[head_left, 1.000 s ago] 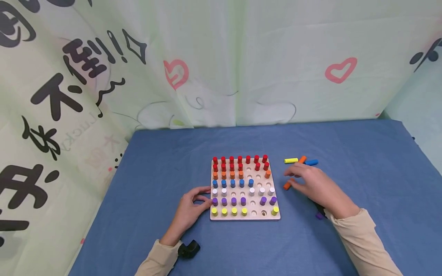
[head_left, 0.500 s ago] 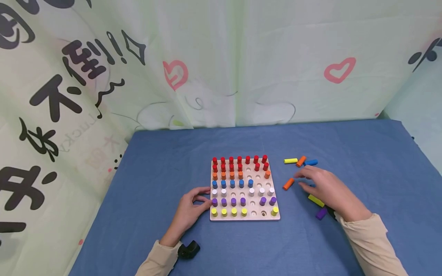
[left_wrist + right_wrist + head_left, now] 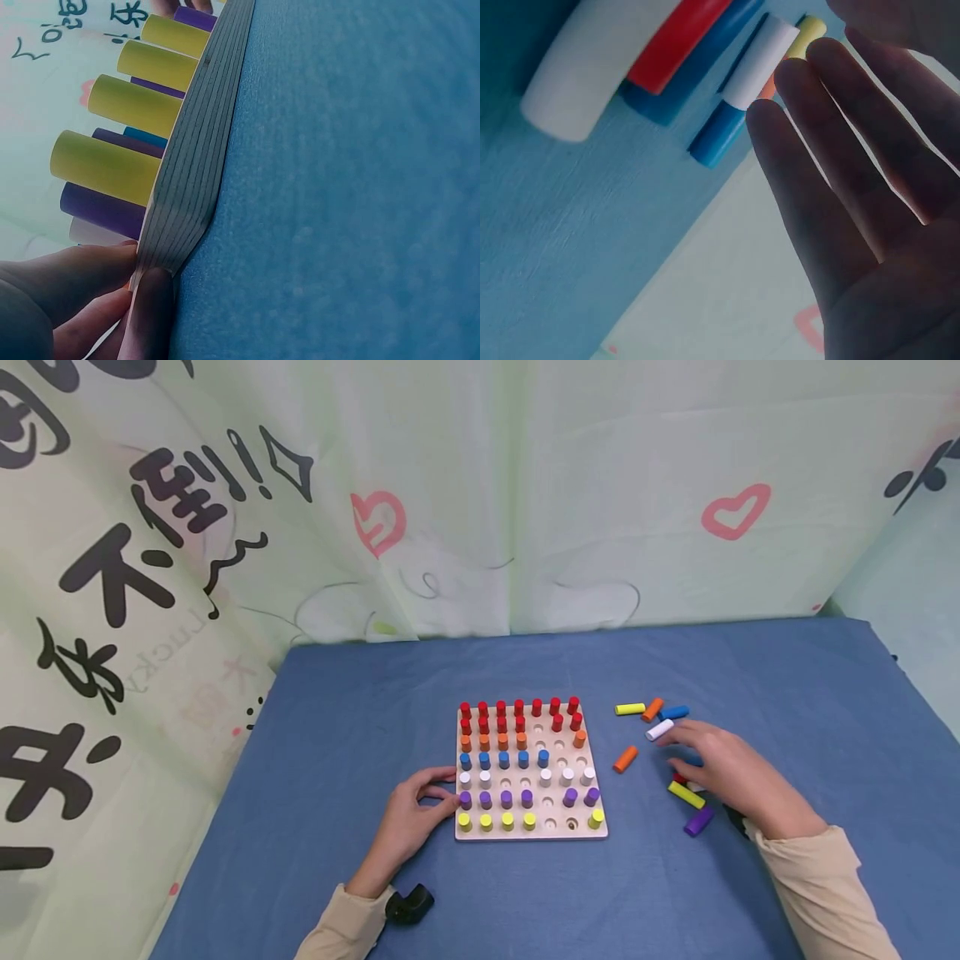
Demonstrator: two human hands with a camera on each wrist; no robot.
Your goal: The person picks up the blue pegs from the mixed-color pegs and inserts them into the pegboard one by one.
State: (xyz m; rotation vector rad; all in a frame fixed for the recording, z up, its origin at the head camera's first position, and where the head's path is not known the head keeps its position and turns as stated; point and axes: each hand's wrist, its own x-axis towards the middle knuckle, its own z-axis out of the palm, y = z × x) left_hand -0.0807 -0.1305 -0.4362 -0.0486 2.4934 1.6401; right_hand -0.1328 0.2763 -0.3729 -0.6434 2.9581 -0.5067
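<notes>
A light wooden pegboard (image 3: 540,832) bears rows of red, orange, blue, white, purple and yellow pegs, with several bare holes. My left hand (image 3: 414,810) grips its left edge between thumb and fingers; the left wrist view shows the fingertips at the board's layered side (image 3: 184,157). Right of the board, my right hand (image 3: 727,768) hovers over loose pegs, fingers spread and slightly bent, holding nothing. A white peg (image 3: 660,730) lies right by its fingertips. Under the palm sit a partly covered red peg (image 3: 678,777) and a yellow peg (image 3: 686,795).
Farther back lie a yellow peg (image 3: 630,709), an orange peg (image 3: 652,709) and a blue peg (image 3: 673,712). Another orange peg (image 3: 626,759) rests near the board's right edge, and a purple peg (image 3: 699,821) nearer the wrist. Blue cloth (image 3: 375,693) covers the table; a printed curtain (image 3: 450,460) hangs behind.
My right hand has drawn back to the right, off the orange peg near the board. The white peg and the pegs by the palm have come into sight. The left hand stays put.
</notes>
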